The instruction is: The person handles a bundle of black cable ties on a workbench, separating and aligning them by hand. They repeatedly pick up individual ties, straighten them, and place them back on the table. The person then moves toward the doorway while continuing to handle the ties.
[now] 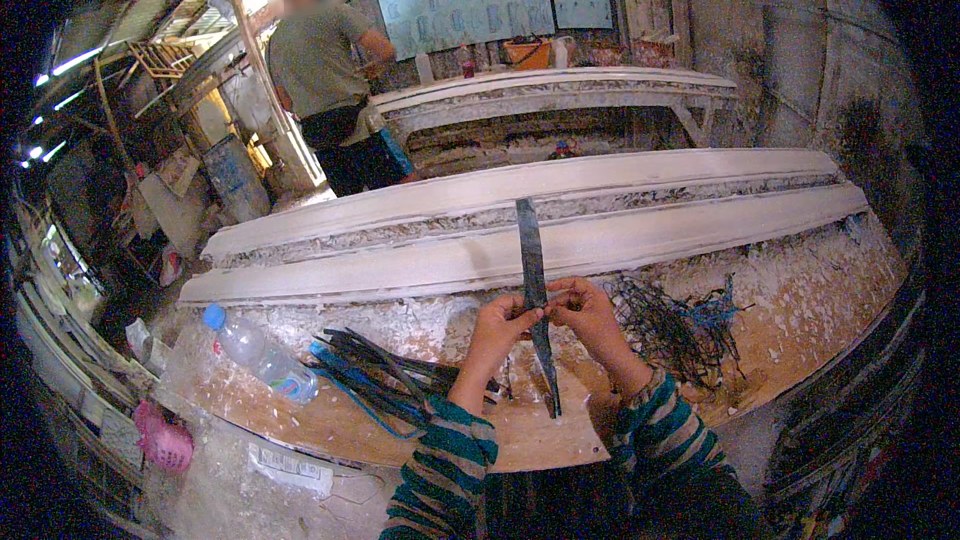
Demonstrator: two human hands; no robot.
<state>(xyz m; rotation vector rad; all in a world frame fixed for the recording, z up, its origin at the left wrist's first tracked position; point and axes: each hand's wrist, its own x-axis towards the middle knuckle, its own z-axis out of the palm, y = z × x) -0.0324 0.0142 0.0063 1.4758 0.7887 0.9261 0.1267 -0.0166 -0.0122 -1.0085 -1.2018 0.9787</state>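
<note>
Holding 1 dk strip (532,258) w/ 2 grips (497,326) (590,320).

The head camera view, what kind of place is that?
It looks like a workshop, though I can't tell what it makes. There's a wooden workbench scattered with white flakes, long white slabs lying on it, and a dark strip being held over it.

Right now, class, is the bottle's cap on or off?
On: the blue cap sits over the neck of the clear bottle.
</note>
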